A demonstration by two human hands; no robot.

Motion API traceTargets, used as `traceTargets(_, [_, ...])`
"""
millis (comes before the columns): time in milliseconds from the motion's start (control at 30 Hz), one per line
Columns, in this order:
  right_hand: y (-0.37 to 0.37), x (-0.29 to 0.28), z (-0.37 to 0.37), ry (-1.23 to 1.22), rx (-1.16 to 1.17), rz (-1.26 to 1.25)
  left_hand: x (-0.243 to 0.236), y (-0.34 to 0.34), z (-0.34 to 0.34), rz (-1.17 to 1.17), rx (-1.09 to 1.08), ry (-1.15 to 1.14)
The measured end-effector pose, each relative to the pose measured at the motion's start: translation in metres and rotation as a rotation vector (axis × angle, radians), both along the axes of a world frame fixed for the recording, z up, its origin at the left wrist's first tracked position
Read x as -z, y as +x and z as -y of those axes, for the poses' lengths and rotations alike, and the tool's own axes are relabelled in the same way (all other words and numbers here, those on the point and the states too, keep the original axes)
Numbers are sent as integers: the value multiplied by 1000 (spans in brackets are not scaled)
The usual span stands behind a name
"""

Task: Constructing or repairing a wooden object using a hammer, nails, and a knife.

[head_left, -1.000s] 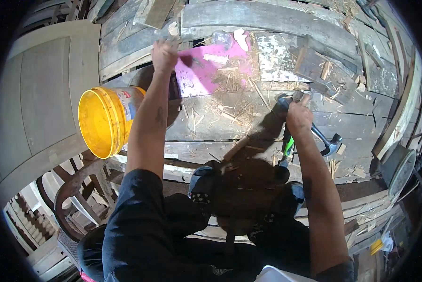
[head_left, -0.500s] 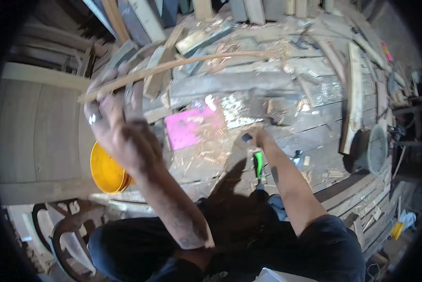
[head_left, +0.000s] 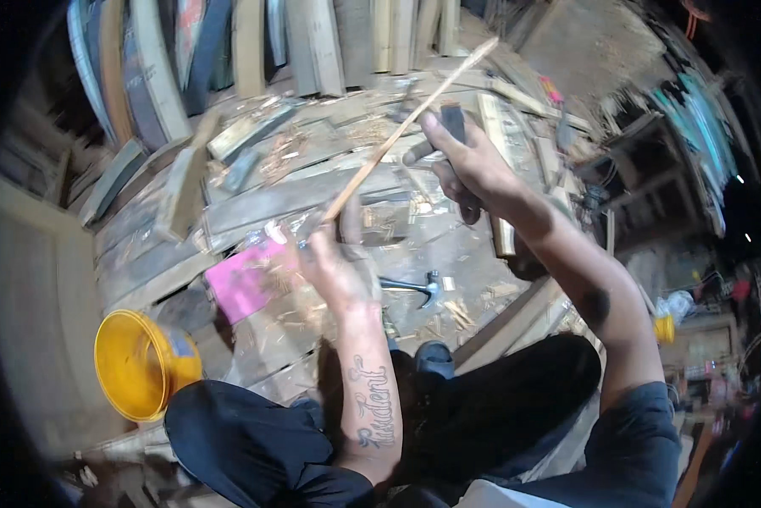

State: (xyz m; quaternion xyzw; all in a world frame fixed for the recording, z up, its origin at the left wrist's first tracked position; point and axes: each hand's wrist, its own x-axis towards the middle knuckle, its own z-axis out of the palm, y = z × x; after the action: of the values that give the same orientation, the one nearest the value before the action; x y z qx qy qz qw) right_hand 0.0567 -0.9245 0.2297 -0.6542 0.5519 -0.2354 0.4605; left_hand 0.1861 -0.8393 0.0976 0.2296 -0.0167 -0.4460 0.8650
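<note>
My left hand (head_left: 342, 269) is closed around the lower end of a long, thin wooden strip (head_left: 388, 146). From there the strip slants up and away to the right, its far end free in the air. My right hand (head_left: 484, 173) is raised beside the strip's middle, with a small dark flat block (head_left: 453, 124) between thumb and fingers; its exact kind is unclear. Whether the block touches the strip cannot be told. Below my hands, a claw hammer (head_left: 414, 286) with a dark handle lies on the plank floor.
A yellow bucket (head_left: 126, 364) stands at the left, near my knee. On the floor lie a pink sheet (head_left: 238, 286), wood shavings (head_left: 458, 315) and loose boards (head_left: 253, 131). Several planks (head_left: 312, 46) lean upright at the back. A dark wooden frame (head_left: 643, 182) stands at the right.
The strip has swung from lying across the far left to slanting up in front of me. My left hand has moved right; my right hand has risen with the dark block. The view has turned right.
</note>
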Motion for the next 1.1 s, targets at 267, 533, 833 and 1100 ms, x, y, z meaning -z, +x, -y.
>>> traceTargets(267, [-35, -36, -40, -333, 371, 16, -8, -17, -17, 507, 711, -213])
traceTargets(533, [23, 7, -99, -127, -257, -349, -10, 28, -24, 441, 684, -54])
traceTargets(833, [41, 10, -93, -87, -482, -401, -4, 38, -28, 440, 311, -93])
traceTargets(1100, [-2, -13, -87, -30, -194, -277, -2, 34, -24, 140, 361, 51])
